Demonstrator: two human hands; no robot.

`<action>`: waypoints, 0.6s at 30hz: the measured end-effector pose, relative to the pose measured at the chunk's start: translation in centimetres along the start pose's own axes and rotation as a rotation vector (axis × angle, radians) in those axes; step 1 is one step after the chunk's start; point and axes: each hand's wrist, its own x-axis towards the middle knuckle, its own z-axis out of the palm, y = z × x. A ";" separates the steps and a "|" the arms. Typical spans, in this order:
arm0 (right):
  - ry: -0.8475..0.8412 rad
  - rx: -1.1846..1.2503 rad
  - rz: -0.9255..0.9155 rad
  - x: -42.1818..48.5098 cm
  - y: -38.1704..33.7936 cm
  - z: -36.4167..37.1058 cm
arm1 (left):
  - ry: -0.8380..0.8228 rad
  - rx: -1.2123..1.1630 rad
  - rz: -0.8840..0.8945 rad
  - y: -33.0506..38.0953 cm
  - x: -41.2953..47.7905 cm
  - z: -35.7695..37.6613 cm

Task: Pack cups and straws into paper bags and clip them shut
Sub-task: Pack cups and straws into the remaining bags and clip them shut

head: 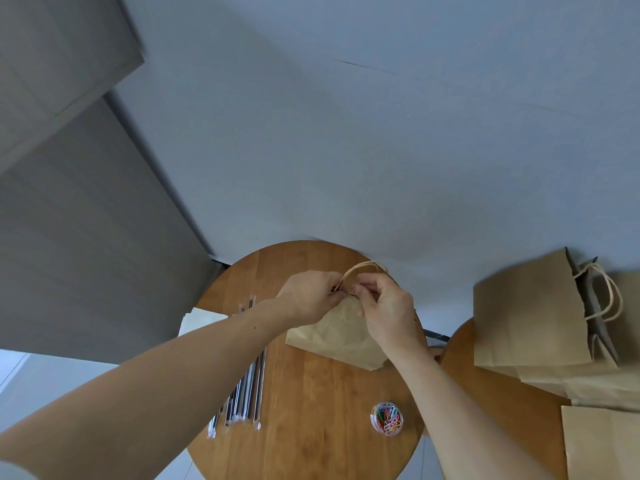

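Note:
A brown paper bag (337, 336) stands on the round wooden table (311, 410), its twine handle (363, 266) sticking up at the top. My left hand (308, 296) and my right hand (388, 310) both pinch the bag's top edge just below the handle, fingertips almost touching. Whether a clip sits between the fingers is hidden. Several wrapped straws (247, 393) lie in a row on the table's left side, partly under my left forearm. A clear round tub of coloured paper clips (387, 418) stands near the table's front right.
A second wooden table (502, 403) at the right carries more brown paper bags (530, 313), one with twine handles, and a flat one (602, 445) at the lower right. A pale wall rises behind both tables. A white sheet (197, 320) lies off the left edge.

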 end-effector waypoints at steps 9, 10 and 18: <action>-0.053 -0.117 -0.042 0.2 -0.2 0.1 | 0.024 0.023 0.023 0.2 -0.2 0.2; -0.050 -0.133 -0.052 0.2 -0.1 0.2 | 0.025 0.023 0.023 0.2 -0.2 0.2; -0.041 -0.299 -0.191 0.0 0.9 0.7 | 0.051 0.027 0.033 -0.2 0.0 0.5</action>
